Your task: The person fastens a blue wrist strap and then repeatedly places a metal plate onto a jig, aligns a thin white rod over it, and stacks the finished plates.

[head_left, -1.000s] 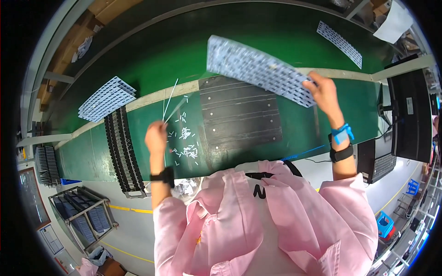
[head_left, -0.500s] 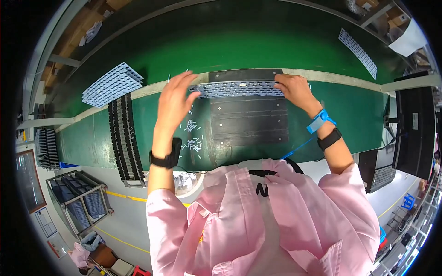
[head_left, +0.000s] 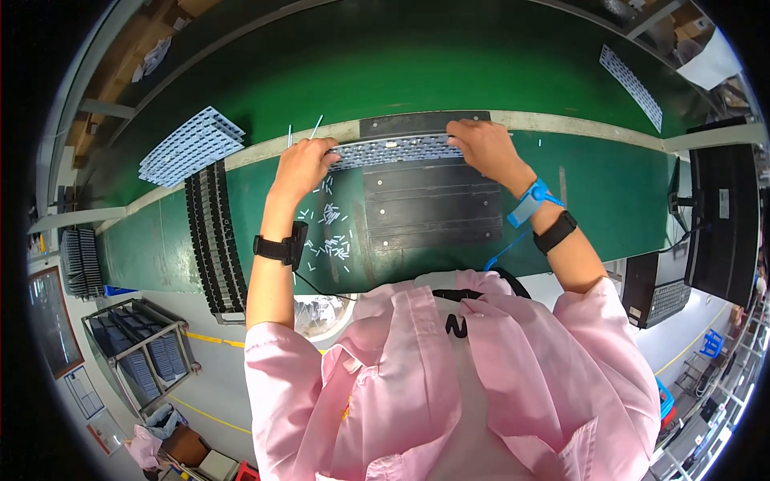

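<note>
A long light-blue panel of small circuit boards (head_left: 401,152) lies lengthwise across the upper part of a black jig plate (head_left: 433,204) on the green bench. My left hand (head_left: 305,168) is closed on the panel's left end, fingers bent over it. At the other end my right hand (head_left: 488,151) pinches the panel between thumb and fingers, which are partly hidden. Small pale strips (head_left: 330,215) are scattered on the bench below my left hand. A blue wrist strap with a cord circles my right wrist.
Stacked similar panels (head_left: 191,148) lie at the far left, beside a black slotted rack (head_left: 215,240). Another panel (head_left: 632,86) rests at the far right. A tub (head_left: 321,317) stands at the bench's near edge; a dark monitor (head_left: 724,216) is on the right.
My left hand has come down from above the panel's left end, its spread fingers closing on it. My right hand has shifted left along the panel.
</note>
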The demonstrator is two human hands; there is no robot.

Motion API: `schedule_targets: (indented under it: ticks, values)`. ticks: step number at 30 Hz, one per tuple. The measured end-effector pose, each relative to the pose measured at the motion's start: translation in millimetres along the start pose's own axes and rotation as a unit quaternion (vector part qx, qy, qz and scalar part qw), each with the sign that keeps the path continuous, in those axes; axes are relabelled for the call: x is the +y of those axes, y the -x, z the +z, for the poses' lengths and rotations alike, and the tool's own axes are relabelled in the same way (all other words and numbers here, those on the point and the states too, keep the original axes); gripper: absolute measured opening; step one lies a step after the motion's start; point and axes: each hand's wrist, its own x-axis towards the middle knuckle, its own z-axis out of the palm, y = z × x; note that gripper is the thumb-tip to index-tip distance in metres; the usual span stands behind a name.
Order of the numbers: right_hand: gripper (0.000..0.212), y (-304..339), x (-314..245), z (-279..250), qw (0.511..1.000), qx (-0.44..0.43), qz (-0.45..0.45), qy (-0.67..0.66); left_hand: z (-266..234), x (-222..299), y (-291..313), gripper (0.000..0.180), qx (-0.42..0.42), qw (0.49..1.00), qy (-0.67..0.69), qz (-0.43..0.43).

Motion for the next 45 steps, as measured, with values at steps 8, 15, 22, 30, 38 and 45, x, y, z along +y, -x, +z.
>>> schedule_targets:
  ticks: [8,15,22,30,38,45]
  values:
    - [0.010,-1,-2,4,1.000,0.007,0.004,0.006,0,2,1,0.019,0.010,1.000,0.015,0.007]
    - [0.013,-14,6,11,1.000,-0.003,-0.003,0.016,20,18,-22,0.028,0.020,0.998,0.039,0.053]
    - [0.023,-61,72,64,0.996,0.045,0.011,0.074,60,-27,-93,0.032,0.035,0.997,0.050,0.046]
    - [0.019,-55,60,27,0.992,-0.094,0.075,-0.044,9,1,-81,0.033,-0.111,0.984,0.140,-0.022]
    - [0.014,-37,34,-23,0.991,-0.018,0.115,-0.063,-30,41,-42,0.034,0.195,0.980,0.010,0.040]
    - [0.010,-38,2,14,0.999,0.053,0.003,0.011,-5,17,-45,0.023,0.112,0.992,-0.028,0.057]
